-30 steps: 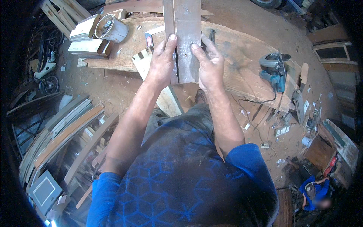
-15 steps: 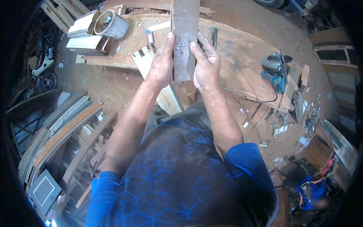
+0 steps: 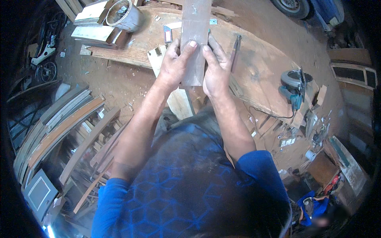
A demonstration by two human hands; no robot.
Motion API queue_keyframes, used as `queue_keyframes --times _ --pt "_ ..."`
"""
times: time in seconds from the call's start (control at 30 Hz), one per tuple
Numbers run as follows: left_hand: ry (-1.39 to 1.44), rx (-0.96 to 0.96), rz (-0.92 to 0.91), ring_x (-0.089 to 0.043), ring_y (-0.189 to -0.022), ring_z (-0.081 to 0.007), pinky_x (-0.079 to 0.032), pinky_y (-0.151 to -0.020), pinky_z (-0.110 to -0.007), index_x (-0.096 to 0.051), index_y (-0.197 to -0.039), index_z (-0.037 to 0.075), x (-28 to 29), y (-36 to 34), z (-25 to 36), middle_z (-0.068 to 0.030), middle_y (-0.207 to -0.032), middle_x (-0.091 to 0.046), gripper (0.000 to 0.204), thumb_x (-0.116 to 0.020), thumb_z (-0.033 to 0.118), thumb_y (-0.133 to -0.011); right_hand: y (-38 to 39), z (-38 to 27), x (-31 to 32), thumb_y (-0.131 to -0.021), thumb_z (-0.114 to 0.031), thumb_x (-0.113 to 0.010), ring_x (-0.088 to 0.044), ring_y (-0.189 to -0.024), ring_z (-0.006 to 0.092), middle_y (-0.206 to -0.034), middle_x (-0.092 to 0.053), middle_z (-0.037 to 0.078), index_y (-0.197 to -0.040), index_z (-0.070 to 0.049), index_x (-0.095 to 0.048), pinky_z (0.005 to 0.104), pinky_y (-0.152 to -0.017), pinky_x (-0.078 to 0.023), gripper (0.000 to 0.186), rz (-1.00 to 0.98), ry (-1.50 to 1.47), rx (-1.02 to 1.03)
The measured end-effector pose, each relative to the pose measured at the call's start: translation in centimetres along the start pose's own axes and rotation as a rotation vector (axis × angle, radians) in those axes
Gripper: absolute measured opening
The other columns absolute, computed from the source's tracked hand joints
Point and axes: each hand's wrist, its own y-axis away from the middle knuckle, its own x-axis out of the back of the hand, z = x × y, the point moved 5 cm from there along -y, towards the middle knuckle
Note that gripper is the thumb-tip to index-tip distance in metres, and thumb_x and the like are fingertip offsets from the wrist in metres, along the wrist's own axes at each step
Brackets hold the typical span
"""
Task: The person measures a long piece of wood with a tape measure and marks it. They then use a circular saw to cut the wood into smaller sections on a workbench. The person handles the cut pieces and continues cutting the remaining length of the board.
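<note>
A long grey wooden board [image 3: 194,22] points away from me above a plywood workbench [image 3: 262,75]. My left hand [image 3: 174,67] is closed on its left edge, thumb lying on the face; my right hand [image 3: 216,67] grips the opposite edge, fingers curled along the side. Below them a pale board [image 3: 178,105] slants toward my legs. A small red-and-white rectangular item [image 3: 168,36] lies just beyond my left fingers, and a dark long tool [image 3: 236,49] rests right of my right hand.
On the bench are a white bucket [image 3: 125,18], stacked offcuts [image 3: 89,33] and a circular saw [image 3: 293,85] with trailing cord. Curved timbers [image 3: 63,131] lean at lower left. A vehicle wheel [image 3: 291,8] stands beyond the bench; a small bike [image 3: 47,69] is at far left.
The board has turned slightly, hiding the narrow strip seen along its left side. My left thumb has shifted right onto the board's face. The background has moved a little as the view shifted.
</note>
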Motion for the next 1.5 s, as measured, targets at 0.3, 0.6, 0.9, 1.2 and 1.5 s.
queue_keyframes --times 0.3,0.6,0.9,1.2,1.5 --pt "-0.092 0.073 0.24 -0.063 -0.113 -0.022 -0.051 -0.099 -0.037 -0.054 -0.139 -0.003 10.3 1.1 -5.4 -0.017 -0.124 -0.068 0.048 -0.058 0.033 -0.107 4.6 10.6 -4.0 -0.108 -0.022 -0.059 -0.058 -0.126 0.0208 -0.137 -0.063 0.015 -0.143 0.004 -0.055 0.0359 -0.107 -0.047 0.044 -0.083 0.363 -0.395" --pt "-0.308 0.058 0.301 -0.059 -0.124 -0.0358 -0.043 -0.108 -0.041 -0.057 -0.137 -0.005 20.8 -3.1 -14.0 -0.0236 -0.132 -0.063 0.058 -0.045 0.045 -0.111 0.1 16.3 -1.3 -0.105 -0.029 -0.064 -0.068 -0.104 0.0172 -0.116 -0.072 0.013 -0.132 0.005 -0.063 0.0341 -0.092 -0.054 0.044 -0.118 0.907 -0.351" --pt "-0.462 0.261 0.42 -0.051 -0.135 -0.0409 -0.035 -0.117 -0.048 -0.055 -0.145 0.002 29.0 -5.0 -25.9 -0.0262 -0.141 -0.056 0.067 -0.048 0.055 -0.106 -23.9 14.5 -6.9 -0.1 -0.05 -0.059 -0.074 -0.096 0.0419 -0.097 -0.075 0.026 -0.122 -0.002 -0.069 0.0501 -0.086 -0.057 0.053 -0.573 1.667 -0.006" --pt "-0.361 0.108 0.352 -0.064 -0.117 -0.04 -0.047 -0.104 -0.047 -0.061 -0.136 -0.004 28.2 -6.1 -30.0 -0.0255 -0.123 -0.069 0.054 -0.062 0.039 -0.103 -20.6 16.0 -0.8 -0.097 -0.029 -0.072 -0.069 -0.114 0.0347 -0.132 -0.067 0.024 -0.135 0.003 -0.062 0.0433 -0.106 -0.05 0.051 -0.174 1.269 -0.042" --pt "-0.381 0.218 0.498 -0.061 -0.079 -0.0113 -0.049 -0.068 -0.029 -0.069 -0.103 0.0 29.8 -1.5 -25.6 -0.0049 -0.084 -0.066 0.032 -0.063 0.032 -0.105 -7.6 13.1 13.5 -0.092 -0.015 -0.07 -0.063 -0.113 0.0377 -0.123 -0.063 0.022 -0.131 0.002 -0.062 0.0488 -0.1 -0.051 0.043 -0.079 1.636 0.243"
